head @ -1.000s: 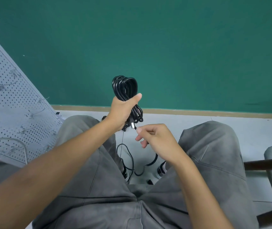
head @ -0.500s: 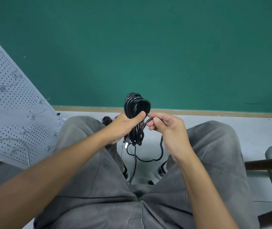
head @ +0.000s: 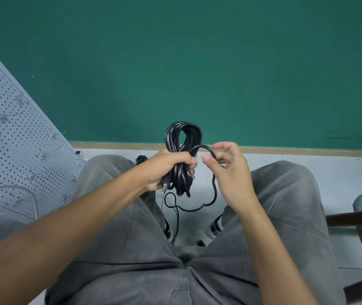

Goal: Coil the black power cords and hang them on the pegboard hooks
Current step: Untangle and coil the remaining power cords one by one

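My left hand (head: pixel 167 168) grips a bundle of black power cord (head: pixel 183 139) around its middle, so that loops stick up above my fist and more hang below it. A free strand arcs from the bundle to my right hand (head: pixel 228 170), which pinches it between thumb and fingers just right of the coil. The loose tail (head: pixel 197 208) droops between my knees toward the floor. A grey pegboard (head: pixel 10 137) with wire hooks leans at the left, away from both hands.
I sit with grey-trousered knees (head: pixel 109 172) apart, facing a green wall (head: pixel 197 62) above a pale floor. Another small black cord coil (head: pixel 141 159) lies on the floor beyond my left knee. A grey chair with dark armrest (head: pixel 356 216) stands at the right.
The coil has come down from chest height to just above my knees. My right hand left the plug end, rose beside the bundle and took hold of a strand that arcs over to the coil.
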Demonstrator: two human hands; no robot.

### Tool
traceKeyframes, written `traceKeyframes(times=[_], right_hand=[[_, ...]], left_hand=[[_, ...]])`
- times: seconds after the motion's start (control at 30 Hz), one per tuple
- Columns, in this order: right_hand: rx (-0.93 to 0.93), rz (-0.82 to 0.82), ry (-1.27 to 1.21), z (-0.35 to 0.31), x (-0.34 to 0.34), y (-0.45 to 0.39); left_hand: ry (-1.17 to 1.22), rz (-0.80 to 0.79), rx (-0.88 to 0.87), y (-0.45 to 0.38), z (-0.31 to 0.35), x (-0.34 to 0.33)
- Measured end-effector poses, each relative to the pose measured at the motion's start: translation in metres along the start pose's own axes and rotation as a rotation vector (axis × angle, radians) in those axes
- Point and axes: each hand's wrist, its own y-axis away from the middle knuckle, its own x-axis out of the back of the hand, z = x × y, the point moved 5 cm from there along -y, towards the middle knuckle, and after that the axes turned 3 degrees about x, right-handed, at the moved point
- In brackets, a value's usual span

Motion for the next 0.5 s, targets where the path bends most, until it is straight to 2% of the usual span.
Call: traceKeyframes(times=[0.13,0.23,0.4,0.5], right_hand=[[0.005,-0.046,0.064,0.008,-0.003,0.004],[0.001,-0.017,0.053,0.007,-0.002,0.002],[-0.065,0.052,-0.154,0.003,-0.011,0.006],[-0.037,0.088,-0.192,0.0,-0.013,0.006]], left_hand=[[0.099,0.022,-0.066,0.002,0.01,0.014],[0.152,0.037,-0.047,0.003,0.012,0.023],[-0.029,-0.029,0.058,0.006,0.004,0.012],[-0.067,-0.033,0.066,0.006,-0.002,0.002]])
